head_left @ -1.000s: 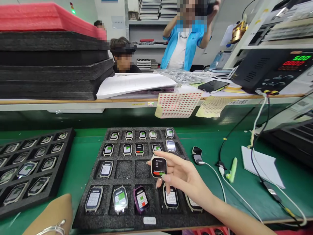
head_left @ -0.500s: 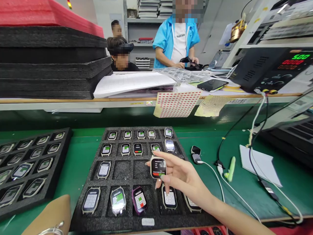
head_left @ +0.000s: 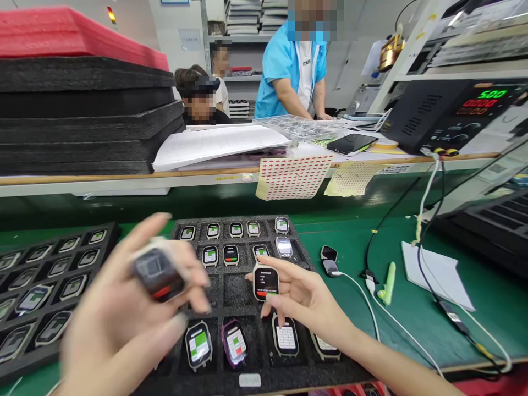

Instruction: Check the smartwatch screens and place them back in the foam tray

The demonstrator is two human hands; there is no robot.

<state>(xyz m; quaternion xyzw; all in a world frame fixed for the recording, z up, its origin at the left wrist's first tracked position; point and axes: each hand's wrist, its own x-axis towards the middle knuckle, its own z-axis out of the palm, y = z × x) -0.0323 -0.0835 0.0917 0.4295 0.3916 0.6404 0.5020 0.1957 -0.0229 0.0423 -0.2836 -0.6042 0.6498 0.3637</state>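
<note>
My left hand (head_left: 124, 297), smeared by motion, grips a smartwatch (head_left: 159, 273) with a pale case, its dark screen showing a red strip. It is raised over the left side of the black foam tray (head_left: 214, 382). My right hand (head_left: 305, 294) pinches another smartwatch (head_left: 266, 281) between thumb and fingers above the tray; white text and a red and green bar show on its screen. Strapless watches lie in the tray's pockets, among them a purple-cased watch (head_left: 235, 342) and a pale watch (head_left: 198, 345) in the front row. My left hand and forearm hide part of the tray.
Another foam tray of watches (head_left: 61, 330) lies at left. To the right are a charging puck (head_left: 330, 267), cables, a green stick-like object (head_left: 389, 283) and white paper (head_left: 437, 275). A shelf carries stacked foam (head_left: 82, 126), a phone (head_left: 352, 144) and a power supply (head_left: 437, 115). People are beyond.
My left hand has come up into view from the lower left with a smartwatch in it. My right hand keeps its watch in nearly the same place.
</note>
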